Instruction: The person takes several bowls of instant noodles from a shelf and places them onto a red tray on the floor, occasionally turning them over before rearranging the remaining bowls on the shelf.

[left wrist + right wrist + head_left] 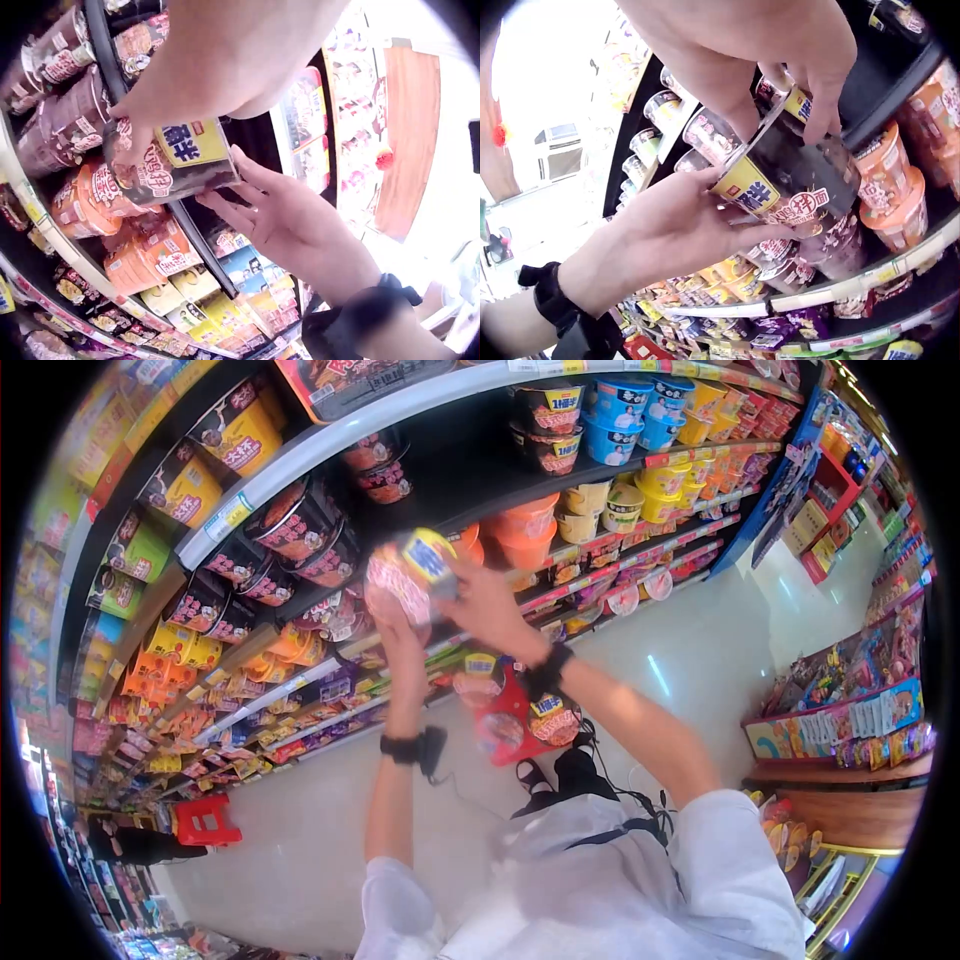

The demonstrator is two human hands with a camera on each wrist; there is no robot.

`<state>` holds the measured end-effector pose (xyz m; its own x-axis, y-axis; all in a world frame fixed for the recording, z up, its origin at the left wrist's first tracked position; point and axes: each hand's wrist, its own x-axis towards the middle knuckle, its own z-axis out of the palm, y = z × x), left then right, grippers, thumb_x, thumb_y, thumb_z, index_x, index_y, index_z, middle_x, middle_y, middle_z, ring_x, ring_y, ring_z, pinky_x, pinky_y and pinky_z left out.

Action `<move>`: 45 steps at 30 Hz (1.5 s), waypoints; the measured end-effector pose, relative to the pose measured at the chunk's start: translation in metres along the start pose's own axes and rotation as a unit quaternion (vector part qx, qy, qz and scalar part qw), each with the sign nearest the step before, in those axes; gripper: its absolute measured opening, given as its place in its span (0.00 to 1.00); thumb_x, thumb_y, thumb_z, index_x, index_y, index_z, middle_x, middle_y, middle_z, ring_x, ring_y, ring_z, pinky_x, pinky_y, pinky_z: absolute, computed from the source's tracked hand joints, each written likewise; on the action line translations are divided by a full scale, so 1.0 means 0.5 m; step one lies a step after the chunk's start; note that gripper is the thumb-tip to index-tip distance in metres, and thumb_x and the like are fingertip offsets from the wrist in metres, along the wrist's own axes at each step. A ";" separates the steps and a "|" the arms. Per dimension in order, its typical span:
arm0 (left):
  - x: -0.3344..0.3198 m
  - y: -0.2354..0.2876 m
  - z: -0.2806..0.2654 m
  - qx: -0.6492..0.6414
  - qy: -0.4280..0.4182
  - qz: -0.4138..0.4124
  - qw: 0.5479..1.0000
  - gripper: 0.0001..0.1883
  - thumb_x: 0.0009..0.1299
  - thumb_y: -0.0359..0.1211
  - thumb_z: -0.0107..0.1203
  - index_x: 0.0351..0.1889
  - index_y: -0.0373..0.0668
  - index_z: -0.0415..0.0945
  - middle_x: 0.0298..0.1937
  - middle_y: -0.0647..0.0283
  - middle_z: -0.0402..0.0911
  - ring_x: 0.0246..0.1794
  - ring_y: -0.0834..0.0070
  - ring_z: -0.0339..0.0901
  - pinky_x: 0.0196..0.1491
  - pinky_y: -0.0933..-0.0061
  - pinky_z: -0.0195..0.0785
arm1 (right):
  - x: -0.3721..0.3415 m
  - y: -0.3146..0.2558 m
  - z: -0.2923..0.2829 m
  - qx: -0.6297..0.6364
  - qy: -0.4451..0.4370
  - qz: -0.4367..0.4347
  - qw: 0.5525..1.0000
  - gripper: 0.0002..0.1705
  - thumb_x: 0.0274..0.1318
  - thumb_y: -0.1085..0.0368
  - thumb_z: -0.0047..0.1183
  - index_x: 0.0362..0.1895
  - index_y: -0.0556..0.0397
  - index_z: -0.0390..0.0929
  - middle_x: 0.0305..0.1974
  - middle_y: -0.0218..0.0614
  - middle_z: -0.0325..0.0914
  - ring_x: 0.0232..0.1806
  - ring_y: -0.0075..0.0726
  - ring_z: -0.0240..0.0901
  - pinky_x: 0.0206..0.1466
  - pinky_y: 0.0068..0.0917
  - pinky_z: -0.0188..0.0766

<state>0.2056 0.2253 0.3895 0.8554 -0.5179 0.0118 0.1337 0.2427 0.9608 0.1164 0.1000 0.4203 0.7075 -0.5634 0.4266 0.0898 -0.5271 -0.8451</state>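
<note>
A dark instant noodle cup point(392, 585) with a yellow label is between my two hands, tilted in front of the shelf. My left hand point(403, 645) grips it from below in the head view. In the right wrist view the left thumb and fingers curl round its side near the label. My right hand point(492, 605) holds the cup's end from the right; in the left wrist view its thumb and fingertips pinch the edge. Orange noodle cups point(889, 180) and more dark cups point(300, 525) stand on the shelf close beside it.
Shelves point(300, 455) packed with noodle cups curve across the front and left. Below my hands, noodle bowls point(552, 720) rest on a red surface near my feet. A red stool point(207, 820) stands at the left. A snack display point(840, 710) is at the right.
</note>
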 end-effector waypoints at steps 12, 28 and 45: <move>-0.292 -0.228 -0.173 0.078 -0.053 -0.117 0.989 0.31 0.77 0.51 0.36 0.71 0.45 0.47 0.68 0.60 0.59 0.64 0.69 0.63 0.60 0.61 0.66 | -0.304 0.039 -0.008 0.053 -0.177 0.174 0.967 0.50 0.47 0.61 0.65 0.69 0.63 0.49 0.58 0.50 0.68 0.60 0.40 0.67 0.62 0.29 0.63; -0.469 -0.502 -0.266 0.063 -0.048 -0.315 0.946 0.31 0.70 0.42 0.56 0.59 0.35 0.50 0.60 0.56 0.62 0.58 0.69 0.66 0.56 0.65 0.69 | -0.505 0.286 0.110 -0.093 -0.228 0.266 0.932 0.37 0.44 0.60 0.58 0.62 0.47 0.64 0.48 0.52 0.74 0.54 0.57 0.68 0.57 0.42 0.66; -0.453 -0.739 -0.188 0.030 0.180 -0.191 0.964 0.24 0.71 0.33 0.50 0.54 0.32 0.47 0.54 0.51 0.63 0.53 0.70 0.66 0.50 0.71 0.69 | -0.480 0.389 0.195 -0.084 -0.265 0.342 0.898 0.49 0.45 0.44 0.61 0.67 0.56 0.55 0.62 0.58 0.62 0.61 0.57 0.64 0.60 0.40 0.64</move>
<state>0.0094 0.3299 0.0058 0.8690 -0.2385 -0.4335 0.4540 0.0359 0.8903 0.0323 0.1950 0.1220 0.7957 -0.4328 -0.4238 -0.5672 -0.2868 -0.7720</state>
